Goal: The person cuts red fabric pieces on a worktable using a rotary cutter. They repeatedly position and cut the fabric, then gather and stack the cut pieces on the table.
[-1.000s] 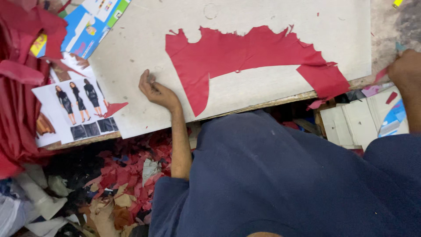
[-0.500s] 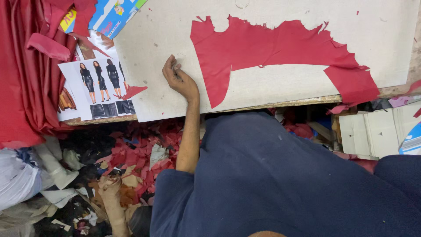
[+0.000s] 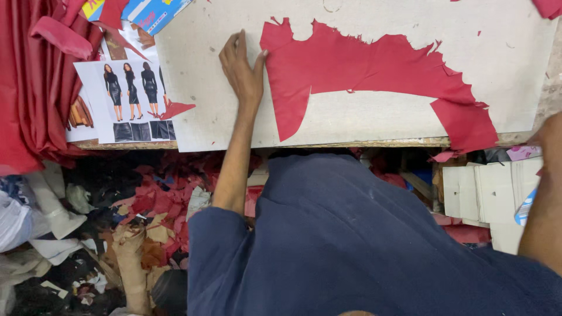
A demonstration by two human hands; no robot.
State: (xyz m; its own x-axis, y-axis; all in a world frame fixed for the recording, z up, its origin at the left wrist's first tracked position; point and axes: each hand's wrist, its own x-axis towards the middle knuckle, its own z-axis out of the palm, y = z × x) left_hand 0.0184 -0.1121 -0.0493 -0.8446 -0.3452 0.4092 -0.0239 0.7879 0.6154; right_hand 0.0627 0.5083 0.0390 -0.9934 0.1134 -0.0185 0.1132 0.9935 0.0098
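Observation:
A ragged, arch-shaped piece of red leather [image 3: 363,67] lies flat on a pale grey board [image 3: 374,126] on the workbench. My left hand [image 3: 241,67] rests flat on the board, fingers spread, its thumb touching the leather's left edge. It holds nothing. Only my right forearm [image 3: 544,199] shows at the right edge; the right hand itself is out of view.
A printed sheet with three figures in dark dresses [image 3: 126,99] lies left of the board. Folded red material [image 3: 32,82] is piled at far left. Red and tan scraps [image 3: 149,216] litter the floor. White card pieces [image 3: 489,193] are stacked at lower right.
The view has shifted left and down. My left hand has slid up the board to the leather's left edge. My right hand has dropped out of the frame.

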